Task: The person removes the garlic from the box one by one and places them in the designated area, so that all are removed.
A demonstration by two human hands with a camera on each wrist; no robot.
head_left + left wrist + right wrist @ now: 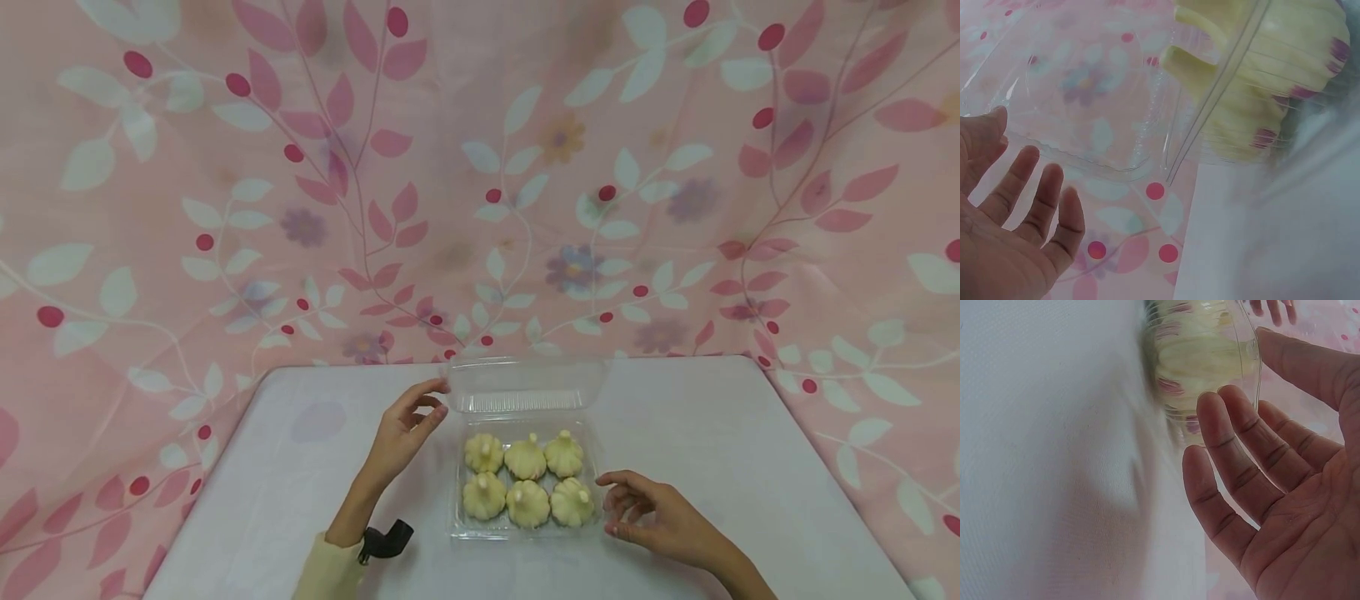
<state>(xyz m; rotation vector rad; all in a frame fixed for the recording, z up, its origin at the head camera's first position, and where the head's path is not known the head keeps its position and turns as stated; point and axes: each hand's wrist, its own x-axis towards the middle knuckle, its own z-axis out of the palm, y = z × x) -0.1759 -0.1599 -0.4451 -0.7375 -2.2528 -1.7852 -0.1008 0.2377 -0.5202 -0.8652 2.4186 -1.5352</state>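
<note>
A clear plastic clamshell box sits on the table with its lid raised at the back. Inside its base lie several pale garlic bulbs in two rows, stems upward; purple marks show low on a garlic bulb in the left wrist view. At the lid's left edge is my left hand, fingers loosely bent, the tips at or touching the plastic. Beside the base's right wall is my right hand, its fingers relaxed and apart; whether the fingertips touch the wall I cannot tell. Neither hand grips anything.
The table has a white cover and its back edge lies just behind the lid. A pink floral cloth hangs behind and along both sides. A black wrist-worn device sticks out from the left wrist.
</note>
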